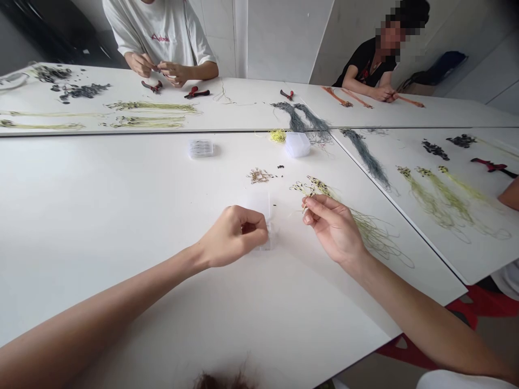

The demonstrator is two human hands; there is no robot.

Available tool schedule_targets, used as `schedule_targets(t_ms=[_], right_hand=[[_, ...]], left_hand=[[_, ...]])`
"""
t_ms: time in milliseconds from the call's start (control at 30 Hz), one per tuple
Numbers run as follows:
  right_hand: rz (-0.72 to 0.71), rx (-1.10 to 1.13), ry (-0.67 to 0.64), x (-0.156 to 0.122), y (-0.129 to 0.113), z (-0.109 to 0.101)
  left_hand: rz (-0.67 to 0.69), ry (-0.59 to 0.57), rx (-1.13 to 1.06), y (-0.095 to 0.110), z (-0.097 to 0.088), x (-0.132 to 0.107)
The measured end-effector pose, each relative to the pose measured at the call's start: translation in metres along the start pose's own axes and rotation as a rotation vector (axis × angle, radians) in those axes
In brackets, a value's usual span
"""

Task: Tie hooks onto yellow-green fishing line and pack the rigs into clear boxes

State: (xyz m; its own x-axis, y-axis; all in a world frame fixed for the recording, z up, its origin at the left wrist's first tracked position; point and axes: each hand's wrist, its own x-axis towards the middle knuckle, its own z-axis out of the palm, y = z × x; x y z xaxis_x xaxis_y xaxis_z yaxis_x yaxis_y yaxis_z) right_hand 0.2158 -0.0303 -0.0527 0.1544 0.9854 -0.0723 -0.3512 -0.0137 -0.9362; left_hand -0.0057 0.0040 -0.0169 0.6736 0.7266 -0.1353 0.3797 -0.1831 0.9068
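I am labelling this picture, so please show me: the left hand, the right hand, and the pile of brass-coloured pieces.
Left hand (231,236): head view, middle of the hand.
Right hand (334,228): head view, on the palm.
Pile of brass-coloured pieces (259,175): head view, its middle.

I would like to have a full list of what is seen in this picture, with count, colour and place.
Hooks: uncounted pile, brownish gold, centre
Bits: several, black, beside hooks
Near box: one, clear, centre
Far boxes: two, clear, farther ahead
Yellow lines: several bundles, yellow-green, centre-right, right, far left
Coil: one, yellow, beside a far box
Grey lines: three bundles, blue-grey, ahead and right
Pliers: four, red-black, three far, one right
Orange strands: a few, orange, far right
People: two, white and black shirts, across
Tables: several, white, joined
Left hand: one, bare, at near box
Right hand: one, bare, fingertips together at yellow lines
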Motion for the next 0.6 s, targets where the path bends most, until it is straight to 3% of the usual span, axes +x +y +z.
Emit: schedule_targets(t_ms=[100, 167, 233, 367, 500, 600], right_hand=[[-0.005, -0.006, -0.066, -0.004, -0.003, 0.002], [0.013, -0.024, -0.161, -0.007, -0.005, 0.005], [0.042, -0.058, -0.281, -0.011, -0.007, 0.008], [0.088, -0.128, -0.448, -0.017, -0.008, 0.011], [0.132, -0.174, -0.507, -0.018, -0.006, 0.011], [0.162, -0.173, -0.519, -0.018, -0.004, 0.011]], left_hand=[[0.12, -0.222, 0.13, 0.006, 0.001, -0.004], [0.19, -0.296, 0.184, 0.01, 0.002, -0.005], [0.167, -0.202, 0.187, 0.012, 0.005, -0.006], [-0.035, 0.059, -0.003, 0.007, 0.008, -0.002], [-0.096, 0.036, -0.279, 0.004, 0.008, 0.001], [-0.089, -0.008, -0.34, 0.006, 0.007, 0.001]])
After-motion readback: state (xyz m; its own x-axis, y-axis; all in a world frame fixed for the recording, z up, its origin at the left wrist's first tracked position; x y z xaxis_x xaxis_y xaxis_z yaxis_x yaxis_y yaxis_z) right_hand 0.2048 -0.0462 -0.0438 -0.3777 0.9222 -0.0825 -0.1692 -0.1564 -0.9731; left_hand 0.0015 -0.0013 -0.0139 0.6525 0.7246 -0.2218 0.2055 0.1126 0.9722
